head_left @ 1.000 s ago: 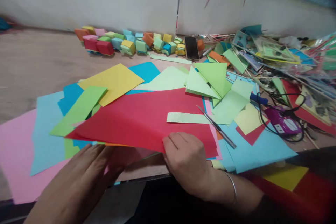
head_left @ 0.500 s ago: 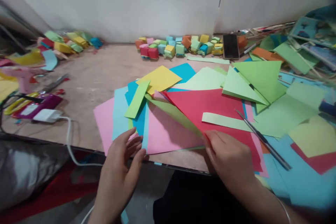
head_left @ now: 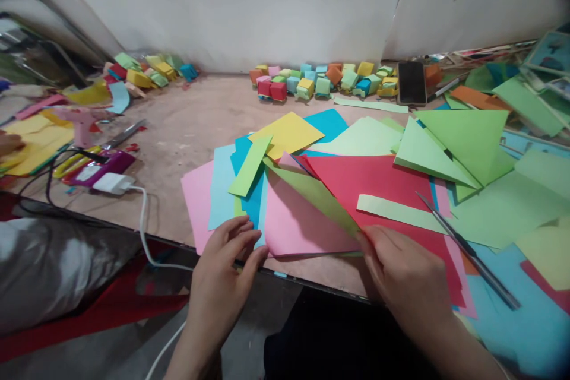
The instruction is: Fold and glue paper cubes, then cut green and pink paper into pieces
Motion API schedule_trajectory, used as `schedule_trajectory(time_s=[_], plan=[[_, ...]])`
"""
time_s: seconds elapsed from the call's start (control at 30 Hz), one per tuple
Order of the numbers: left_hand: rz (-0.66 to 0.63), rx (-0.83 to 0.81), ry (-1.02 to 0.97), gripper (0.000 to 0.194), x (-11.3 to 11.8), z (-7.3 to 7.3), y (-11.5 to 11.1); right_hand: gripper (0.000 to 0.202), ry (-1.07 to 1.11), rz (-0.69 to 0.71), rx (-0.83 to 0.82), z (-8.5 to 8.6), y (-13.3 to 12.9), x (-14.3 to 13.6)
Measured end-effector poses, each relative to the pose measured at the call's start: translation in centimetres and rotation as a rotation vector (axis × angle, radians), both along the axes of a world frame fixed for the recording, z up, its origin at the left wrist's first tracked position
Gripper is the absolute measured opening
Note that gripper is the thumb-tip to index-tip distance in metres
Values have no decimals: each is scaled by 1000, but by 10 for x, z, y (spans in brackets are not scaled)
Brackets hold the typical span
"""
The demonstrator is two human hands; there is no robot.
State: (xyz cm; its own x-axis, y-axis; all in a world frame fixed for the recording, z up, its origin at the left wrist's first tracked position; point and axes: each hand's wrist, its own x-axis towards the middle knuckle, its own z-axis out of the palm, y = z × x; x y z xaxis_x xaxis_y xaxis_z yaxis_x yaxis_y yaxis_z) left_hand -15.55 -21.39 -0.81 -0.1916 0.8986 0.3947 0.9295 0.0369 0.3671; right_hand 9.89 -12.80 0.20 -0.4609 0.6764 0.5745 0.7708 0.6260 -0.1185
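Paper stack: loose coloured sheets fanned at the near table edge (head_left: 187,130), in front of you.
Pink sheet (head_left: 298,222): exposed low in the fan, because the sheets above are tilted up.
Right hand (head_left: 403,276): your fingers pinch the near edge of the red sheet (head_left: 378,181) and the olive-green one (head_left: 318,196) under it, lifting both (thumb on top).
Left hand (head_left: 227,267): fingers spread and empty, tips resting on the stack's near edge by the light blue sheet (head_left: 220,187), likely to keep the lower sheets flat.
Scissors (head_left: 467,249): lying across the red sheet, right of your hand.
Paper cubes (head_left: 320,78): row by the wall.
Phone (head_left: 412,82): beside the cubes.
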Motion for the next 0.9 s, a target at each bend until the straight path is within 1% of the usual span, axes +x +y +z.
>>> schedule_trajectory(time_s=[0.2,0.33,0.43,0.5,0.57,0.63,0.7,0.9], plan=[[-2,2,-44,21,7,2,4,29,-6,5,12,0,1,1],[-20,-17,-119,24,14,1,10,30,1,10,14,1,1,0],[-6,-18,-199,27,19,0,14,30,6,15,6,1,0,0],[25,-21,-316,28,22,1,16,29,7,11,0,0,0,0],[80,-27,-485,28,26,4,19,29,2,4,1,0,-1,0],[148,-30,-659,28,30,8,23,29,0,3,6,0,-1,0],[180,-36,-801,28,34,13,27,29,3,7,4,0,0,0],[102,-181,-1062,26,40,22,36,30,14,21,15,4,-1,-1]])
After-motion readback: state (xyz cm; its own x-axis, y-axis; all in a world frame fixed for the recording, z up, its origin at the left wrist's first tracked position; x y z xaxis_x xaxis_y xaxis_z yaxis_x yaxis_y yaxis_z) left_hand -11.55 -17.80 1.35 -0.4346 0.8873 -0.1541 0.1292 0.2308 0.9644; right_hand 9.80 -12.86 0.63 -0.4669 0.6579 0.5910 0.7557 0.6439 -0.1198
